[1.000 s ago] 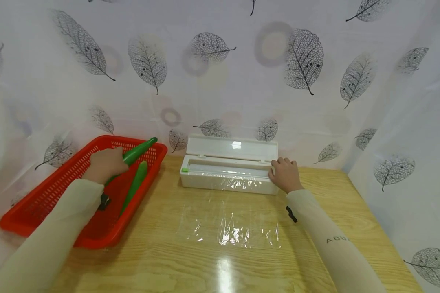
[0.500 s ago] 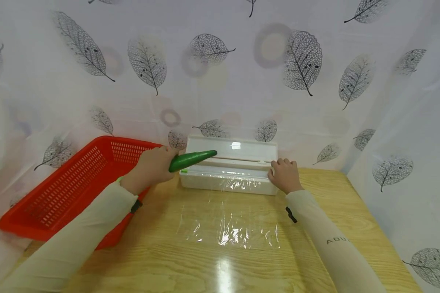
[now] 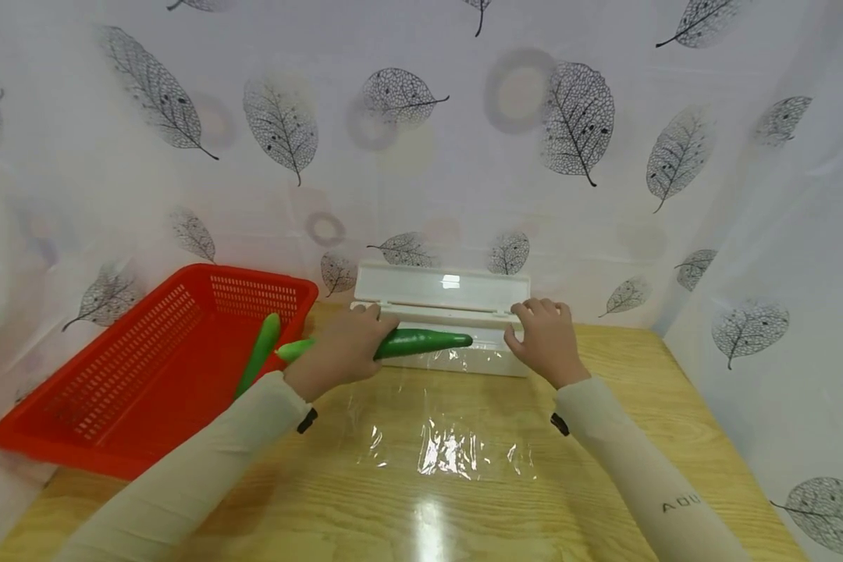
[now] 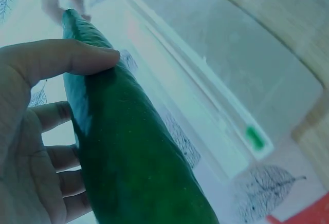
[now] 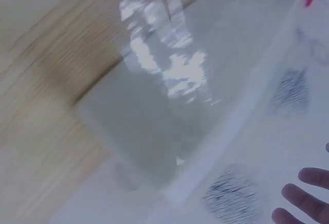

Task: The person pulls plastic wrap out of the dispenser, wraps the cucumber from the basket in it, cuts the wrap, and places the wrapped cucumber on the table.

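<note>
A long green cucumber (image 3: 425,342) lies in the grip of my left hand (image 3: 344,343), its dark tip pointing right. The left wrist view shows the thumb over the cucumber (image 4: 128,142) and the fingers around its other side. Behind and below it stands a white cling film box (image 3: 464,363) with its lid (image 3: 421,287) raised. Clear film (image 3: 449,453) runs from the box over the table front. My right hand (image 3: 548,343) is at the box's right end, fingers slightly bent; in the right wrist view its fingers (image 5: 308,201) are spread and hold nothing.
At the left, a red plastic basket (image 3: 158,339) holds another cucumber (image 3: 258,355). The wooden table (image 3: 632,382) reaches back to a leaf-patterned curtain (image 3: 449,172). A small green piece (image 4: 255,137) sits at the box's left end.
My left hand has lifted the cucumber out of the basket and carried it right, in front of the box. My right hand has shifted only slightly at the box's end.
</note>
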`<state>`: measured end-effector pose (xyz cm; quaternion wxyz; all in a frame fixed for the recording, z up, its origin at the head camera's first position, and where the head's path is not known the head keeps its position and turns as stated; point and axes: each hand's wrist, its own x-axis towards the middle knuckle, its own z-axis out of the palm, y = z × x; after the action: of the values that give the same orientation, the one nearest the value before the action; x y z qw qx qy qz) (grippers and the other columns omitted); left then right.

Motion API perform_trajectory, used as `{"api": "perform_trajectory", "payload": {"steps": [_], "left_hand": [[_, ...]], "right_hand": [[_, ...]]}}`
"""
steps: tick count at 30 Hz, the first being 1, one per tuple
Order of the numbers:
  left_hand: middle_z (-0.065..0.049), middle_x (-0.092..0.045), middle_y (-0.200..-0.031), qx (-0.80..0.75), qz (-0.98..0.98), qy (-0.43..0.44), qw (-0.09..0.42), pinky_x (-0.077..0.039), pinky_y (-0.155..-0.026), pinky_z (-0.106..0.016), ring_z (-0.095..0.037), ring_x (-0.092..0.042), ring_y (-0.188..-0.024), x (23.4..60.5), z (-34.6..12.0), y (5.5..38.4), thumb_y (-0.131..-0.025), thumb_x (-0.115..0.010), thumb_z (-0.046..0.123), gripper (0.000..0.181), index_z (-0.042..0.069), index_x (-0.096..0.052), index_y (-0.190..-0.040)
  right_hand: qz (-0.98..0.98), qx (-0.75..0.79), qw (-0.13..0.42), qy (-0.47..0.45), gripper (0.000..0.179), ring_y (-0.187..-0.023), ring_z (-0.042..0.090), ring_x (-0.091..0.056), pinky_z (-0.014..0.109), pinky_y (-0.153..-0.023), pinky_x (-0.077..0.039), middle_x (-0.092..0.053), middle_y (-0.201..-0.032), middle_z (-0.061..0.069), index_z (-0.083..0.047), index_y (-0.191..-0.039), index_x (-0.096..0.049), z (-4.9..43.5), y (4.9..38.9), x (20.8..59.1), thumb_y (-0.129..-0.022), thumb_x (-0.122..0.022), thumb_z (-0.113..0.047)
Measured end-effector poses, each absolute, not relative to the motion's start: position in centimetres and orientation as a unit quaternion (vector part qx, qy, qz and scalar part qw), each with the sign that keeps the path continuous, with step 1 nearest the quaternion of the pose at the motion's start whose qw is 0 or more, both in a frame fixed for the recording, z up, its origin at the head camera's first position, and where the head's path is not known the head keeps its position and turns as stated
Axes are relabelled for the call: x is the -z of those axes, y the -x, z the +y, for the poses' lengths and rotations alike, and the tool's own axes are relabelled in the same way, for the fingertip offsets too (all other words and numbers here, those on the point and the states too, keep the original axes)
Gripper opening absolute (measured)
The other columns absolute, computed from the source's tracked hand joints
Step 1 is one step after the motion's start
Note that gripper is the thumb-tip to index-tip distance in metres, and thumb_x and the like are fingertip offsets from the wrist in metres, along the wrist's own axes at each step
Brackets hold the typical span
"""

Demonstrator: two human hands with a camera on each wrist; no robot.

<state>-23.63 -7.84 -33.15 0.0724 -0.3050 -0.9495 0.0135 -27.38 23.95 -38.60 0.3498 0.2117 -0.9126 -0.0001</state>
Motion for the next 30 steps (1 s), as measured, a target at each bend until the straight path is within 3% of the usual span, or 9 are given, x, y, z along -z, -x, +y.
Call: {"api": "perform_trajectory", "payload": {"steps": [4, 7, 11, 18, 26, 30], "left_hand": [[-0.011, -0.061, -0.105, -0.021, -0.946, 0.314, 0.076, -0.052, -0.078, -0.040, -0.027, -0.059, -0.092, 33.4, -6.9, 23.1, -0.072, -0.072, 0.019, 0.052, 0.014, -0.053, -0.120], [-0.010, -0.062, -0.104, -0.026, -0.941, 0.326, 0.083, -0.051, -0.080, -0.040, -0.025, -0.059, -0.090, 33.6, -6.2, 22.8, -0.072, -0.071, 0.019, 0.052, 0.013, -0.054, -0.120], [-0.009, -0.061, -0.100, -0.026, -0.938, 0.335, 0.087, -0.050, -0.073, -0.036, -0.021, -0.057, -0.083, 33.8, -5.2, 22.5, -0.072, -0.072, 0.018, 0.052, 0.013, -0.053, -0.119], [-0.008, -0.060, -0.100, -0.020, -0.933, 0.342, 0.106, -0.051, -0.076, -0.035, -0.023, -0.059, -0.086, 34.5, -3.6, 21.8, -0.073, -0.072, 0.018, 0.051, 0.013, -0.054, -0.120], [-0.006, -0.059, -0.091, -0.014, -0.921, 0.356, 0.158, -0.050, -0.069, -0.032, -0.019, -0.056, -0.077, 35.4, -2.6, 21.1, -0.072, -0.070, 0.015, 0.041, 0.013, -0.057, -0.111], [-0.007, -0.058, -0.095, -0.004, -0.915, 0.354, 0.193, -0.053, -0.075, -0.034, -0.020, -0.057, -0.082, 36.3, -2.5, 21.0, -0.074, -0.071, 0.019, 0.042, 0.012, -0.055, -0.112]], "right_hand": [[-0.898, -0.006, 0.360, -0.253, 0.028, -0.090, 0.033, -0.062, 0.052, -0.082, -0.047, -0.067, -0.093, 0.012, -0.007, -0.099, -0.065, 21.9, 25.0, 37.1, -0.081, -0.061, -0.028], [-0.882, -0.011, 0.368, -0.294, 0.030, -0.089, 0.031, -0.062, 0.051, -0.082, -0.047, -0.067, -0.093, 0.010, -0.008, -0.099, -0.065, 20.6, 23.7, 36.7, -0.079, -0.062, -0.030], [-0.867, -0.017, 0.363, -0.340, 0.036, -0.089, 0.027, -0.062, 0.048, -0.082, -0.047, -0.067, -0.093, 0.008, -0.009, -0.099, -0.065, 19.3, 22.5, 37.0, -0.075, -0.066, -0.035], [-0.869, -0.005, 0.338, -0.360, 0.047, -0.087, 0.022, -0.062, 0.045, -0.083, -0.046, -0.067, -0.093, 0.005, -0.010, -0.103, -0.064, 18.2, 21.7, 38.2, -0.071, -0.071, -0.044], [-0.868, -0.003, 0.336, -0.365, 0.042, -0.082, 0.020, -0.062, 0.041, -0.077, -0.049, -0.064, -0.089, 0.003, -0.009, -0.100, -0.062, 18.3, 21.5, 38.9, -0.071, -0.072, -0.038], [-0.874, -0.015, 0.334, -0.354, 0.042, -0.079, 0.020, -0.061, 0.041, -0.076, -0.050, -0.062, -0.086, 0.003, -0.009, -0.100, -0.062, 18.9, 21.5, 39.4, -0.070, -0.073, -0.036]]}}
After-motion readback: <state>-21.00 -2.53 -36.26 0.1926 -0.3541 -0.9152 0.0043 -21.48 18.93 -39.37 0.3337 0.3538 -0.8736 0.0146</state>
